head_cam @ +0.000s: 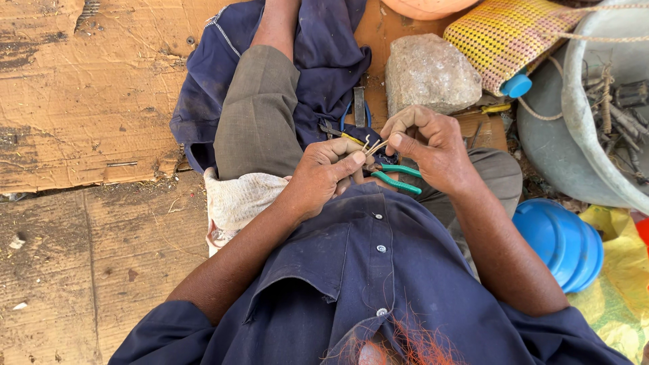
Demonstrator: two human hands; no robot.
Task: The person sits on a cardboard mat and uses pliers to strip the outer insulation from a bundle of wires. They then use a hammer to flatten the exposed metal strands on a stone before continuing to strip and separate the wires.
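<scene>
Cardboard floor (88, 101); left hand (324, 172), right hand (433, 152) pinch thin wire strands (373, 145); green-handled pliers (395, 177) half hidden beneath.

Upper centre you have a grey stone (431, 73); beside it a woven yellow bag (503, 37). Right edge: grey basin (595, 128), blue lids (561, 243). Cardboard (81, 88) upper left.
</scene>
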